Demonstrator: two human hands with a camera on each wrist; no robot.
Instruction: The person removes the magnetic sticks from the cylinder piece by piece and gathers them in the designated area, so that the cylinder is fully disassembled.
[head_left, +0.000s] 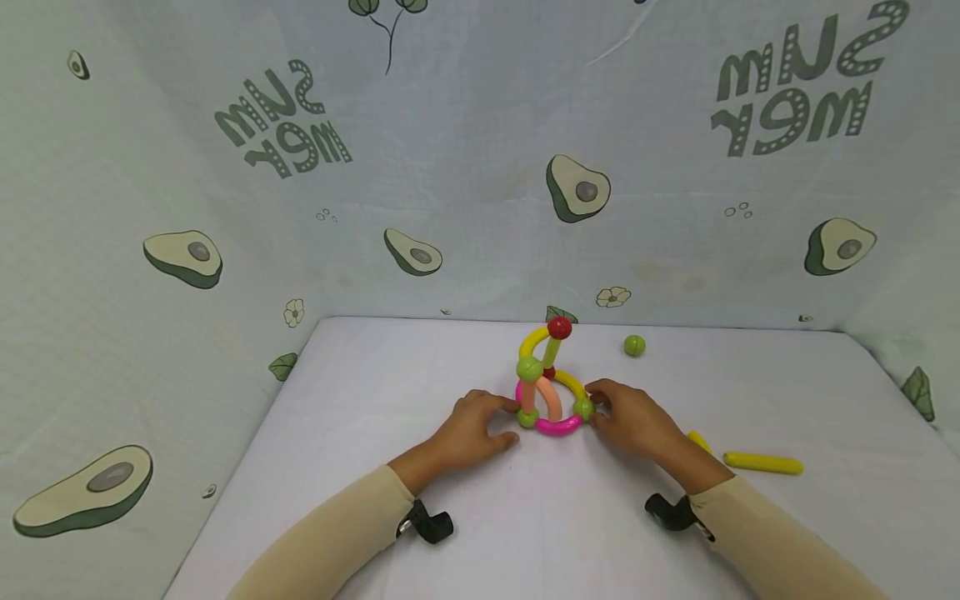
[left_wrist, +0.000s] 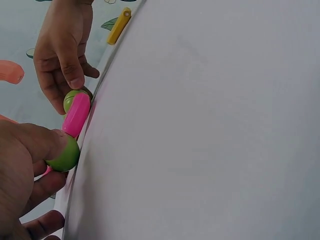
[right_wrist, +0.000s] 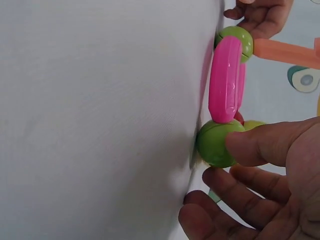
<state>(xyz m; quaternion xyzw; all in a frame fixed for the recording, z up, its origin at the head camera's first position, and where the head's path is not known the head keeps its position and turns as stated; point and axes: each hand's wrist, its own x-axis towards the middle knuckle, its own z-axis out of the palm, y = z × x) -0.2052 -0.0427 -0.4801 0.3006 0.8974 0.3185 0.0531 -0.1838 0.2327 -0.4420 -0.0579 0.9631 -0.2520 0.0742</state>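
Observation:
A ball-and-stick toy structure stands on the white table, with a curved pink stick point(head_left: 558, 427) along its front. Its lower left green ball point(left_wrist: 66, 154) is between the thumb and a finger of my left hand point(head_left: 468, 429). On the other side, my right hand point(head_left: 633, 417) pinches the lower right green ball point(right_wrist: 220, 142) with thumb and fingers. An orange stick point(head_left: 528, 395) rises from the left corner to another green ball point(head_left: 529, 368). Above it, a curved yellow stick point(head_left: 532, 340) and a lime stick point(head_left: 552, 352) meet at a red ball point(head_left: 559, 327).
A loose green ball point(head_left: 634, 345) lies at the back of the table, right of the structure. Beside my right forearm lies a straight yellow stick point(head_left: 763, 463), with another yellow piece point(head_left: 699, 440) partly hidden by the arm. An avocado-print cloth point(head_left: 480, 167) hangs behind the table.

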